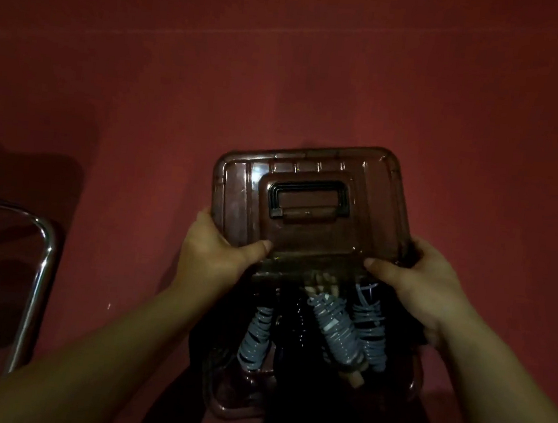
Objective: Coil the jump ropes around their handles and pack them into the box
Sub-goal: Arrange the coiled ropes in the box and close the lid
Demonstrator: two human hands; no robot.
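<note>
Two bare forearms reach forward from the bottom of a dim view. Between them sits a translucent, dark-tinted plastic box (233, 403), its near end open to sight. Inside lie jump ropes (334, 324) already coiled in pale blue-grey turns around their handles, at least three bundles side by side, one wooden handle tip showing.

Above them, the left hand (213, 249) and right hand (425, 278) each grasp a near corner of the box lid (310, 197), thumbs on top and fingers curled under its edges. The lid is tilted, covering the far part of the box, with a black fold-down carry handle (310, 197) in its middle.

Packing looks finished; the step in hand seems to be closing. The next move probably calls for lowering the lid squarely and pressing its rim down evenly.

The box rests on a dark red surface (319, 77), possibly a floor. At left, a chrome-framed object (46, 255), perhaps a chair.
</note>
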